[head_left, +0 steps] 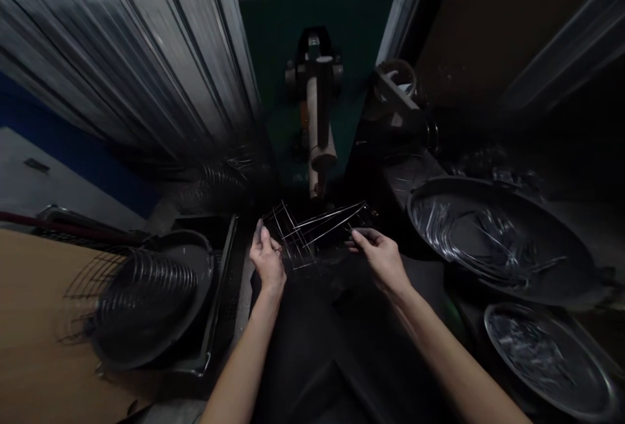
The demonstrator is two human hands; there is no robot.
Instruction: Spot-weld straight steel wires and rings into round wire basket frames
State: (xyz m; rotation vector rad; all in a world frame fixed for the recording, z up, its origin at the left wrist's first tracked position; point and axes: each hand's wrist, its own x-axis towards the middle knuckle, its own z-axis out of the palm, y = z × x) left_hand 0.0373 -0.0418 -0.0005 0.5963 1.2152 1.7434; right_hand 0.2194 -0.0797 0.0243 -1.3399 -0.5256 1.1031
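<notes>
Between my hands, in the middle of the head view, is a wire rack (295,234) of thin crossed metal rods, with long rods reaching to the right. My left hand (268,258) is closed on its left edge, thumb and fingers pressed together. My right hand (378,251) is pinched beside the rack's right end; a short piece of thin wire seems to show at the fingertips. Just beyond the rack stands a machine arm (319,118) with a rod-shaped head pointing down. Whether the rack touches the machine is too dark to tell.
On the left, a dark round basin (202,320) holds a row of bent wire racks (161,274). To the right, a large pan (517,193) contains bent wires, and a smaller metal dish (603,381) contains short metal pieces. A green machine body (273,40) rises ahead.
</notes>
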